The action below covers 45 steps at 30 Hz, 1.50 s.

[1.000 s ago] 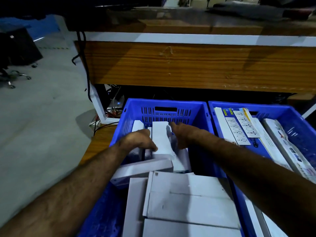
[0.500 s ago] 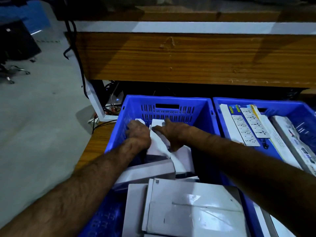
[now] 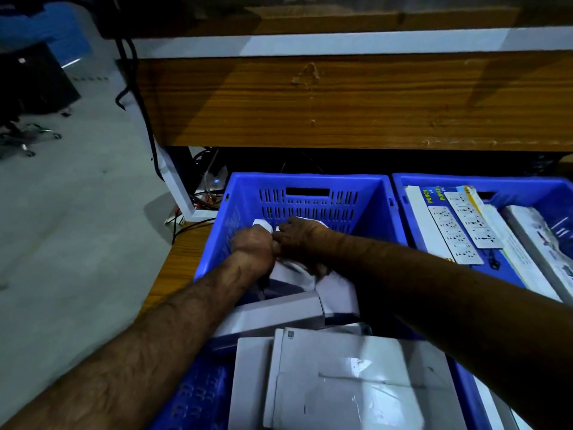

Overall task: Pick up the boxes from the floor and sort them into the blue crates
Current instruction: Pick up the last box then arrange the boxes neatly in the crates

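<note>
Under a wooden desk, left blue crate holds white boxes; left hand and right hand meet at its far end, both gripping a small white box, upright between them, right fingers curled over top

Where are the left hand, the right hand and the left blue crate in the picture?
left hand [image 3: 252, 248], head view, back of the hand.
right hand [image 3: 305, 240], head view, back of the hand.
left blue crate [image 3: 310, 201], head view, slotted far wall below the handle opening.
</note>
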Available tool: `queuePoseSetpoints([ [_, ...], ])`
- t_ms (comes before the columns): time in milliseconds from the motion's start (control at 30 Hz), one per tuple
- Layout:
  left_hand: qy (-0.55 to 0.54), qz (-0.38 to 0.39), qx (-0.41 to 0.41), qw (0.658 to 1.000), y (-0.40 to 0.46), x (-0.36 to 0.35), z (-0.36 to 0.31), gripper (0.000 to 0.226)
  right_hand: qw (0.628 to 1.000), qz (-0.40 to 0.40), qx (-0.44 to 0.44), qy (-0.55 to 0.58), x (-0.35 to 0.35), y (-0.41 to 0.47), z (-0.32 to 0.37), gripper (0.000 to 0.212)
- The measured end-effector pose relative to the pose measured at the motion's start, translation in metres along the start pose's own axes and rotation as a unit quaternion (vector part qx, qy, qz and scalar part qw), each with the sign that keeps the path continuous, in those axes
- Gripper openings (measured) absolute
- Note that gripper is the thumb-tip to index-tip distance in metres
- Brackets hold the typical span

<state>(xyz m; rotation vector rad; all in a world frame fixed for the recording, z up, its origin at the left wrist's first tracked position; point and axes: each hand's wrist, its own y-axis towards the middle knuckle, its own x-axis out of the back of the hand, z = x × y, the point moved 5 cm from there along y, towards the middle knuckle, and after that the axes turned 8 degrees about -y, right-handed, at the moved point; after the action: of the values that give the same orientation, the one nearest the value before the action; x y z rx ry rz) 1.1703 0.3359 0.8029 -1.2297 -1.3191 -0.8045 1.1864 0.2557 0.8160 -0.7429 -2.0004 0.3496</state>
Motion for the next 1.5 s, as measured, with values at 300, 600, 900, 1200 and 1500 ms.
queuePoseSetpoints([
  [300,-0.127,0.076,0.05,0.988,0.0,0.005,0.005,0.092,0.998,0.058,0.0,-0.021,-0.014,-0.001,0.005,0.097],
  [600,-0.086,0.189,0.043,0.977,0.015,0.007,-0.001,0.1,1.0,0.028,-0.006,0.012,-0.018,-0.005,0.023,0.077],
  [900,-0.086,0.225,0.017,0.97,0.022,0.017,0.002,0.09,0.939,0.071,-0.012,0.336,-0.009,-0.06,0.009,0.064],
  [1200,-0.097,0.228,-0.043,0.968,0.03,0.006,-0.001,0.07,0.904,-0.051,-0.203,0.374,-0.025,-0.033,-0.028,0.058],
  [1500,-0.074,0.191,-0.11,0.973,0.037,0.013,-0.016,0.066,0.838,0.007,-0.257,0.481,-0.043,-0.036,-0.035,0.093],
])
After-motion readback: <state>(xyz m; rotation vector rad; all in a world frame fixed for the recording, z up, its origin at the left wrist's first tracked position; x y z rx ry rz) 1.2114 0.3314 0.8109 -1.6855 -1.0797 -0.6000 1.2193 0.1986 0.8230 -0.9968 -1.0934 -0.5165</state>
